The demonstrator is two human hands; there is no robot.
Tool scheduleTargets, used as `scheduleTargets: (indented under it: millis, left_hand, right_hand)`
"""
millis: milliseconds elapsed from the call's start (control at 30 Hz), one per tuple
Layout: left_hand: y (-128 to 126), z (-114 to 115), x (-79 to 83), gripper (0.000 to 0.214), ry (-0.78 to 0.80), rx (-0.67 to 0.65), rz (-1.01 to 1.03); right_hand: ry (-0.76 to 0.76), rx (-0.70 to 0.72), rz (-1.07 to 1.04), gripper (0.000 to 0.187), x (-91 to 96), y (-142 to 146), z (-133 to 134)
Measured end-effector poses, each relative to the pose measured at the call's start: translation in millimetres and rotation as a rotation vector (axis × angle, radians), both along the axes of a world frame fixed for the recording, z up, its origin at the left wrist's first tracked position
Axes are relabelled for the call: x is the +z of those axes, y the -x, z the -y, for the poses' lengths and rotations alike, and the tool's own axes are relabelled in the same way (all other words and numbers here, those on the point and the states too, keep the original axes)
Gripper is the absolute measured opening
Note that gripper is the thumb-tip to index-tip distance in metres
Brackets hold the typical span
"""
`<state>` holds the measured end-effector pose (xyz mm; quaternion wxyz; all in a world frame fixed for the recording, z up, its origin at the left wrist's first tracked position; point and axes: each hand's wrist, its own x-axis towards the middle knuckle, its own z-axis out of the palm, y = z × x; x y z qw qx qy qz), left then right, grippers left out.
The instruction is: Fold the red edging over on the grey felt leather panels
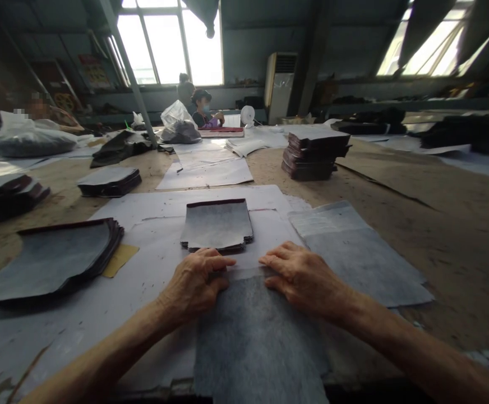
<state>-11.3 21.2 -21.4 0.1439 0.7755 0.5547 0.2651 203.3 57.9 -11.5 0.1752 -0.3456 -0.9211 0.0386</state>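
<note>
Several stacks stand on the worktop (463, 241), while one grey panel (259, 336) lies singly, directly before the person. At far left, a dark stack (11, 196) runs out of the frame; nearer, a large stack of grey-faced panels (55, 264) shows a maroon band along its far edge, and a yellow card (121, 261) juts out at its right. Behind sits a low grey-topped stack (110, 179). Being piled together, these seem further along than the single panel, though which steps each has had is not shown.

The left hand (200, 279) has thumb and fingertips drawn close at the panel's upper left; whether they pinch or merely press, I cannot tell. Just beyond, on white paper (156, 238), a small notched stack (219, 224) carries a maroon band at its far edge. The panel has a paler strip across its far end and no maroon band in view, so I judge it unfinished; its near end leaves the frame. The right hand (301, 276) is similarly narrow at the upper right, its grip equally unclear. Well behind it stands a tall maroon pile (314, 157). Further right, grey sheets (358, 252) lie flat, perhaps still to be dealt with; their count is unclear.
</note>
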Motion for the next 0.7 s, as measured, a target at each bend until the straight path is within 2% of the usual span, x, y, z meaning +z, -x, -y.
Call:
scheduleTargets:
  millis: [133,233,433,567,700]
  left_hand:
    - [2.2,-3.3,-3.2,0.028,-0.041,-0.034,0.009]
    - [4.9,-2.3,-6.4,0.021,-0.156,-0.096,0.019]
    - [10.7,1.1,-10.6,0.027,-0.397,-0.325,-0.102]
    - [12.2,0.5,-11.7,0.031,-0.432,-0.402,-0.164]
    - [13.1,0.3,-11.1,0.030,-0.428,-0.428,-0.191]
  right_hand:
    - [-0.005,0.045,0.026,0.019,-7.3,-1.5,-10.7]
    - [-0.048,0.086,-0.046,0.016,-9.6,-3.7,-9.4]
    - [-0.304,0.281,-0.042,0.027,-12.4,-11.3,-2.6]
    - [-0.428,0.303,-0.038,0.025,-12.6,-12.1,2.9]
    - [-0.407,0.350,0.049,0.028,-12.8,-11.9,3.7]
